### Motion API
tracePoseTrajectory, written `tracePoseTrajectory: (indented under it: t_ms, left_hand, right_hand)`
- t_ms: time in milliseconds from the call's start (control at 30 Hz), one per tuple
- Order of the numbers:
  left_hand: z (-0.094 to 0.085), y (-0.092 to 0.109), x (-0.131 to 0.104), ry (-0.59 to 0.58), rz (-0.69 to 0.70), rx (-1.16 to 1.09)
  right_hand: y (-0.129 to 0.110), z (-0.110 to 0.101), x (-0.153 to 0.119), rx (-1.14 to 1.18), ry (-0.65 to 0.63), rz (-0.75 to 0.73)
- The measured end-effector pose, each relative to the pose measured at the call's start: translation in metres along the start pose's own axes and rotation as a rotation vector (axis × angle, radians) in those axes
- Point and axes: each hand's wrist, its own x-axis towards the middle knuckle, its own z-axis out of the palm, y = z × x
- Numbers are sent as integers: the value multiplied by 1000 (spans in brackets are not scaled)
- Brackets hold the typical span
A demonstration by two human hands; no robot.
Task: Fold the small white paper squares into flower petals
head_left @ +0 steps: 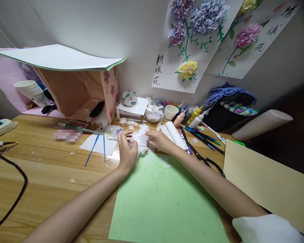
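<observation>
A loose bunch of crumpled white paper scraps [141, 141] is between my two hands, at the far edge of a green paper sheet [167, 195]. My left hand [127, 152] curls round the bunch from the left, thumb and fingers bent against it. From the right, my right hand [160, 141] pinches the bunch's edge; some of its fingertips are hidden by the paper. Several small white scraps [165, 161] lie on the green sheet. Just left of my left hand is a small paint dish [112, 132] with purple and yellowish smears.
Two thin blue brushes [92, 150] rest on white paper at left. Behind stand a bowl of scraps [154, 113], a paper cup [171, 112] and paint bottles [194, 115]. Rolled white paper [176, 135], markers [205, 138] and black scissors [205, 159] lie right. A cable [24, 182] crosses the left.
</observation>
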Motion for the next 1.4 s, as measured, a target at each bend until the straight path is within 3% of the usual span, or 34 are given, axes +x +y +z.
tracePoseTrajectory:
  t_ms: [133,200,267,400,500,600,767,933,1067,1133,1300,1400]
  left_hand:
    - [-3,0,0,89,74,82]
    - [-5,4,-2,74,147,102]
    - [-6,8,-6,-33,209,122]
    - [-6,12,-12,-383,250,274]
    - [-3,13,-13,-461,199,408]
    - [-1,13,-12,-448,170,411]
    - [1,11,-12,-401,225,371]
    - [-2,9,-15,-239,357,317]
    - [-4,9,-16,-151,435,247]
    - [-4,9,-17,-143,454,234]
    - [-3,7,-17,-144,458,226]
    - [-2,6,-18,-130,501,208]
  right_hand:
    - [3,-6,14,162,203,149]
    - [4,-14,20,233,228,186]
    - [7,-22,27,266,226,207]
    - [14,-34,31,265,197,214]
    - [15,-41,24,135,68,169]
    - [7,-43,15,-36,63,60]
    - [-20,-29,24,-57,16,-202]
    - [-36,1,56,-136,-306,-364]
    - [-36,19,72,-144,-412,-418]
    - [-34,21,73,-122,-412,-420]
    - [-32,7,68,-41,-226,-400]
    - [-31,8,67,-78,-327,-452]
